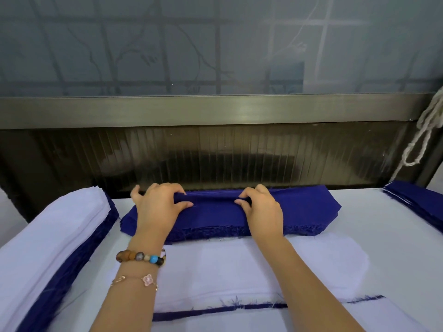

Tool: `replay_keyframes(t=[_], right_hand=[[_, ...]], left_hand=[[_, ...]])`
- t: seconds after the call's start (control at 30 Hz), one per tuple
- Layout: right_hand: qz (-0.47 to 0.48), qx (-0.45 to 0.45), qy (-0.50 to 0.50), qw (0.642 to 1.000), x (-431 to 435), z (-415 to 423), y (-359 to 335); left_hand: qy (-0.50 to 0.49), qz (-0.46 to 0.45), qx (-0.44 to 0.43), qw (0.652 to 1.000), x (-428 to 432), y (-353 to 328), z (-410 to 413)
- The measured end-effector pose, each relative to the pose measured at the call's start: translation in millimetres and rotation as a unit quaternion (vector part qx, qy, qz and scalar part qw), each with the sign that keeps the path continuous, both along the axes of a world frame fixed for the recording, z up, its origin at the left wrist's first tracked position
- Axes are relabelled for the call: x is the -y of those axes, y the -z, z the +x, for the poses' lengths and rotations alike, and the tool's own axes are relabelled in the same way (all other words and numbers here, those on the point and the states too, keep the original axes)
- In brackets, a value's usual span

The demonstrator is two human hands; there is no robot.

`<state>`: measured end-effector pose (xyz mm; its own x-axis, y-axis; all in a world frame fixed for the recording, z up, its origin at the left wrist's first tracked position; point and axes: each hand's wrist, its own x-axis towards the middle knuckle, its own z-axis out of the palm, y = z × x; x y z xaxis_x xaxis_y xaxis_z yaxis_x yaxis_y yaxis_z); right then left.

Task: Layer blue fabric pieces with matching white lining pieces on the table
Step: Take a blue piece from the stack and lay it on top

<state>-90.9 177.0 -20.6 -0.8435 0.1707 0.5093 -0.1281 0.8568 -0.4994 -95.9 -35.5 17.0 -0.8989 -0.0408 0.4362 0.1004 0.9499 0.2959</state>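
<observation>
The pick-up step appears to be in hand. The top blue piece [213, 199] is pinched into a raised fold by the left hand [155, 207] and the right hand [260, 209], each clenched on it, atop the blue stack [302, 212]. Its long axis runs straight from one grip to the other. Next, it likely must be lifted clear and laid square on the white lining piece [239, 267] just nearward of both grips.
</observation>
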Motion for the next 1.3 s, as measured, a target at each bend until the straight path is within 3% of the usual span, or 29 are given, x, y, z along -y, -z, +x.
replay_keyframes(t=[0.13, 0.33, 0.47, 0.7, 0.83, 0.97, 1.1, 1.3], right_hand=[[-0.006, -0.005, 0.006, 1.000, -0.1, -1.2, 1.6], [-0.012, 0.005, 0.020, 1.000, -1.1, -2.0, 0.3], [-0.046, 0.031, 0.035, 0.998, -6.7, 0.3, -4.7], [0.026, 0.156, 0.080, 0.984, -77.8, 2.4, -25.4], [-0.083, 0.190, 0.135, 0.969, -143.1, 4.4, -22.6], [-0.214, 0.133, 0.157, 0.955, -172.0, 16.1, 2.1], [-0.197, 0.050, 0.157, 0.967, -177.4, 21.4, 16.6], [-0.181, 0.020, 0.152, 0.971, -180.2, 21.3, 17.6]], left_hand=[[-0.062, 0.065, 0.030, 0.996, 30.2, -2.8, -0.6], [-0.024, 0.212, 0.047, 0.976, 43.4, 7.6, 2.4], [-0.052, 0.211, 0.052, 0.975, 39.9, 11.2, 1.9], [-0.083, 0.211, 0.066, 0.972, 36.4, 13.5, 1.0], [-0.093, 0.211, 0.058, 0.971, 34.1, 14.1, 1.4], [-0.088, 0.207, 0.063, 0.972, 36.4, 12.6, -0.2], [-0.074, 0.231, 0.060, 0.968, 42.0, 12.5, -1.2], [-0.063, 0.277, 0.042, 0.958, 51.4, 12.2, -3.3]])
